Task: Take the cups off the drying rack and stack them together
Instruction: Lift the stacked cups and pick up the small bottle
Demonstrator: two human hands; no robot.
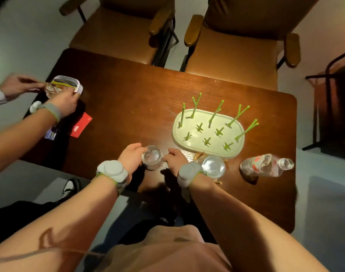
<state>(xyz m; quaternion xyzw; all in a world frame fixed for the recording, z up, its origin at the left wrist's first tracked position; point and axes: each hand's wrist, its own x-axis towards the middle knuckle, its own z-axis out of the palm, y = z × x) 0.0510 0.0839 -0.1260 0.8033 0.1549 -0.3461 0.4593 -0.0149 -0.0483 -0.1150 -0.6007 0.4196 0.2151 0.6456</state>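
Glass cup (153, 157) near table edge (108, 174)

Two clear cups (153, 158) (213, 166), one drying rack (208, 132), one plastic bottle (266, 165), two chairs (124, 26) (240, 40)

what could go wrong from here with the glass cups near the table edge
1. The clear cups, held between the left hand and right hand, sit close to the near edge of the table; a slip could send them off.
2. The second glass cup stands right beside the right wrist, so a sideways arm move might knock it.
3. The plastic bottle lying nearby could roll if bumped.
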